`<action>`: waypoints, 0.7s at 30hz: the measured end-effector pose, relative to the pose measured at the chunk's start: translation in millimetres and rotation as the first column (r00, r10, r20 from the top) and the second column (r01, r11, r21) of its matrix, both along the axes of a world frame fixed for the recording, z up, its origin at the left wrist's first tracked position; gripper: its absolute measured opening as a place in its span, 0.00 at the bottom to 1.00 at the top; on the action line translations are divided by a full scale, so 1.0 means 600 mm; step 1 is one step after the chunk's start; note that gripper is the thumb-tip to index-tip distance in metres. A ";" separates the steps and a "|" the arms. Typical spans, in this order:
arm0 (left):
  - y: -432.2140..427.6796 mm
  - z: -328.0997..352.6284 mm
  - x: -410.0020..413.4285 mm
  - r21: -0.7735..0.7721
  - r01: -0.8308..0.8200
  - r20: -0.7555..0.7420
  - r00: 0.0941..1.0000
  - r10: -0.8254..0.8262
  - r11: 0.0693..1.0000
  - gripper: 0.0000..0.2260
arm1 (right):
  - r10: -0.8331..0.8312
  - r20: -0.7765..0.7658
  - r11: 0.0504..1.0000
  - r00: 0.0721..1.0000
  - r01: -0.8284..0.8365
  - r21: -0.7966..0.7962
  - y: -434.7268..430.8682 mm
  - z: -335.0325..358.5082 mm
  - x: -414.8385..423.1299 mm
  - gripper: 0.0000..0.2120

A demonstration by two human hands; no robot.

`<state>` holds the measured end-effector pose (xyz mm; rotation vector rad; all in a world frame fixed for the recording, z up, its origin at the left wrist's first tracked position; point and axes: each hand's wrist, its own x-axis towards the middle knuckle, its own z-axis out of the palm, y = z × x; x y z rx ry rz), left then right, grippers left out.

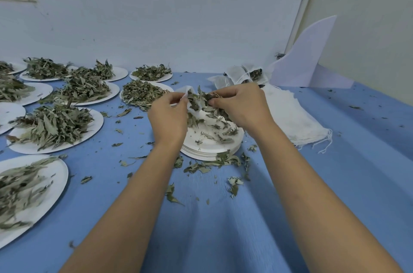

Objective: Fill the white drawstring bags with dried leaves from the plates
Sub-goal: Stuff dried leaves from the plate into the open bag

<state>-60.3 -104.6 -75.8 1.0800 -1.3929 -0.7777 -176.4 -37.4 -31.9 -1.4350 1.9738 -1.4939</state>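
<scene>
Over a stack of white plates (210, 149) my left hand (167, 116) pinches the rim of a small white drawstring bag (194, 110) and holds it up. My right hand (240, 105) grips a bunch of dried leaves (204, 99) at the bag's mouth. Loose leaves lie on the top plate below. Most of the bag is hidden behind my hands and the leaves.
Several white plates heaped with dried leaves (55, 125) cover the left of the blue table. Filled bags (243, 76) sit at the back, empty white bags (288, 114) in a pile to the right, a white board (306, 60) behind. Leaf scraps (210, 164) litter the cloth.
</scene>
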 end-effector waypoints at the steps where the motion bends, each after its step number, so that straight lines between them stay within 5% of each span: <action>1: 0.001 0.000 -0.002 -0.008 0.009 0.013 1.000 -0.009 1.000 0.08 | 0.005 -0.018 1.000 1.000 -0.005 0.010 -0.001 0.000 0.002 0.07; 7: 0.014 0.005 -0.013 -0.012 0.103 0.012 0.995 -0.103 0.995 0.05 | -0.036 -0.065 0.999 0.997 0.038 0.021 -0.007 -0.009 0.005 0.06; 21: 0.019 0.013 -0.025 0.216 0.429 -0.272 0.889 -0.368 0.877 0.05 | -0.195 -0.323 0.976 0.926 0.216 0.030 -0.013 -0.023 0.001 0.09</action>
